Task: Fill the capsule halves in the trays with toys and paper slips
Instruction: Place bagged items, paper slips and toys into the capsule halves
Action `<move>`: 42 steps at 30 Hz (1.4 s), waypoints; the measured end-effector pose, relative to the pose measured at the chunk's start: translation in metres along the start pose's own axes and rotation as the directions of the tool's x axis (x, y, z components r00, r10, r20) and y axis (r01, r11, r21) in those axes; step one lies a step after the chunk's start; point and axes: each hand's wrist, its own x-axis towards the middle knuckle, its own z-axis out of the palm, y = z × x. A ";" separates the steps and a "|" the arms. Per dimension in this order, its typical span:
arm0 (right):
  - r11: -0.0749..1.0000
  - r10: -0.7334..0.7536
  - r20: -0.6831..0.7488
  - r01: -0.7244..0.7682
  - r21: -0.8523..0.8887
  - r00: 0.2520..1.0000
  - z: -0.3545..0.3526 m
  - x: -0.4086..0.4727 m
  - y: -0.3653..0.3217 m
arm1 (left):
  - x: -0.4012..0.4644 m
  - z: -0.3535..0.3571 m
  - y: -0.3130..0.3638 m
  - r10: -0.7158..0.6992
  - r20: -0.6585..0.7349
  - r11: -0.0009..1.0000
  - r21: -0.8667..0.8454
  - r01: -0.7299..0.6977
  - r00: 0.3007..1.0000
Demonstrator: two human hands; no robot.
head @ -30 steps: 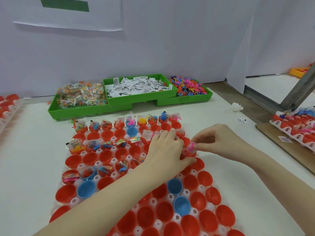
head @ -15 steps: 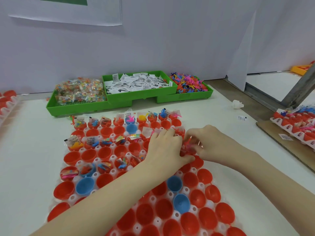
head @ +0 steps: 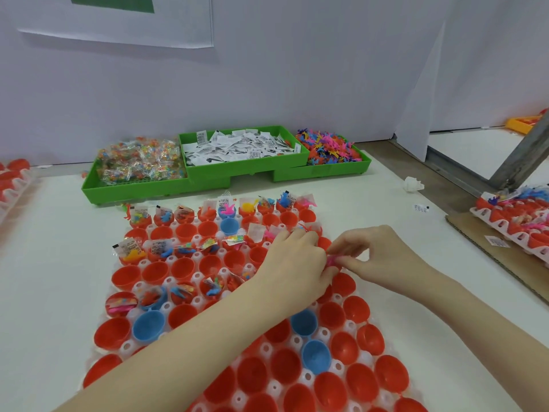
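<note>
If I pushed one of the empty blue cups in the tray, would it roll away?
Probably not. The blue capsule half sits down in a pocket of the white tray, so it would likely rock, not roll. It looks like thin hollow plastic, so probably very light. Lifted out, its rounded bottom might make it tip over.

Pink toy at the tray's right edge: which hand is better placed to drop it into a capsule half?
The right hand. Its fingertips pinch the pink toy directly above the red capsule halves at that edge, while the left hand only steadies it from beside.
</note>
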 end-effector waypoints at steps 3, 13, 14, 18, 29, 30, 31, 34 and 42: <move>0.973 -0.093 0.030 0.097 -0.210 0.995 0.003 0.001 -0.001 | 0.001 0.002 0.003 0.058 0.001 0.994 0.089 -0.058 0.998; 0.993 0.000 0.105 0.012 -0.120 0.995 -0.017 -0.001 -0.004 | -0.021 -0.035 -0.022 -0.017 -0.313 1.000 0.020 0.024 0.949; 0.994 0.004 0.128 0.011 -0.113 0.992 -0.022 -0.001 -0.005 | -0.025 -0.041 -0.033 -0.050 -0.389 0.999 -0.018 0.046 0.920; 0.998 0.039 0.050 -0.041 0.038 0.998 -0.047 0.021 -0.004 | -0.037 -0.069 -0.102 -0.317 -0.527 0.948 -0.171 0.267 0.789; 0.935 0.315 -0.280 -0.346 -0.071 0.907 -0.022 0.212 0.060 | -0.035 -0.038 -0.278 -0.752 -0.037 0.656 -0.146 0.740 0.659; 0.929 0.310 -0.261 -0.349 -0.119 0.914 -0.020 0.221 0.062 | -0.034 -0.034 -0.280 -0.749 -0.009 0.658 -0.119 0.743 0.662; 0.922 0.310 -0.241 -0.352 -0.159 0.920 -0.019 0.229 0.064 | -0.032 -0.031 -0.282 -0.755 0.016 0.651 -0.108 0.751 0.656; 0.887 0.367 -0.176 -0.401 -0.229 0.913 -0.018 0.244 0.069 | -0.026 -0.025 -0.281 -0.793 0.052 0.603 -0.083 0.794 0.607; 0.874 0.434 -0.352 -0.483 -0.059 0.829 -0.008 0.247 0.079 | -0.012 -0.017 -0.287 -0.880 -0.026 0.473 -0.142 0.870 0.474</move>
